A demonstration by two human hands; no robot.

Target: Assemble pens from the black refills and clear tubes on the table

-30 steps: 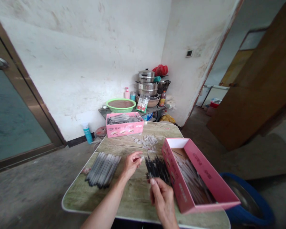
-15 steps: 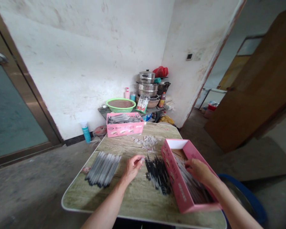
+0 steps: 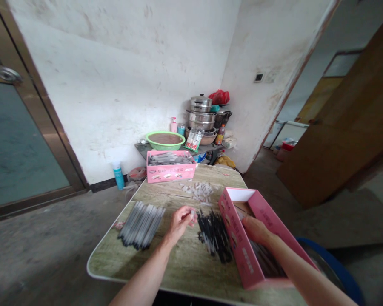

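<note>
Pink box (image 3: pixel 241 242), Chinese lettering (image 3: pixel 247 260) on its side, right hand (image 3: pixel 256 229) inside.

Both hands are showing bare, the left hand (image 3: pixel 181 219) and the right hand (image 3: pixel 254 228) alike, with the skin staying uncovered past the wrists and along the left forearm (image 3: pixel 147 272) and the right forearm (image 3: pixel 301 265) as far as the picture is reaching. Each forearm is looking slim and smooth in outline, narrowing at the wrist and widening toward the elbow. The fingers are appearing slender, their nails too small and soft to make out. Low between the forearms, a black patch (image 3: pixel 175 298) is showing, possibly clothing, though too little is appearing to tell.
</note>
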